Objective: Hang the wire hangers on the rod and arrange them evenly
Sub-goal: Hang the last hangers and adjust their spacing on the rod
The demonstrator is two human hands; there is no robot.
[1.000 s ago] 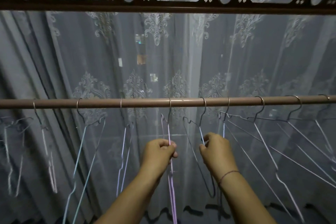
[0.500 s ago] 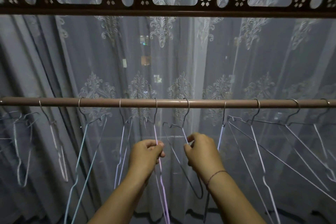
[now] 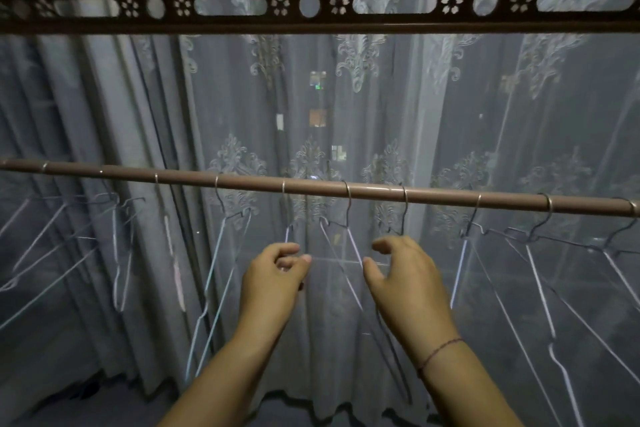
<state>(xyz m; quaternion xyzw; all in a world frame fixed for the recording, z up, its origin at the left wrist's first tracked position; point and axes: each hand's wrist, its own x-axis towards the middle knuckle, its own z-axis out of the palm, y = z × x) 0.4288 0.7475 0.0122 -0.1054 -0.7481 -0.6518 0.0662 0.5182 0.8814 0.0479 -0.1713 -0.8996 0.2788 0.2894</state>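
Note:
A brown rod [image 3: 374, 191] crosses the view, sloping slightly down to the right, with several wire hangers hooked on it. My left hand [image 3: 273, 277] hovers below it with loosely curled fingers, and I see nothing held between them. It is just left of a pale pink hanger [image 3: 347, 198]. My right hand [image 3: 401, 277] has its fingers spread, in front of a dark hanger [image 3: 404, 210] whose lower wire runs behind my wrist. A pale blue hanger [image 3: 221, 253] hangs further left. More hangers [image 3: 540, 270] fan out at the right.
A sheer patterned curtain [image 3: 363, 107] hangs right behind the rod, with heavier folds [image 3: 104, 97] at the left. A dark carved wooden beam [image 3: 311, 5] runs overhead. Several hangers [image 3: 117, 253] crowd the rod's left end.
Both hands have let go of the pink and dark hangers they were pinching, and the fingers have come apart. The view has shifted, so the hangers now sit further right in the frame.

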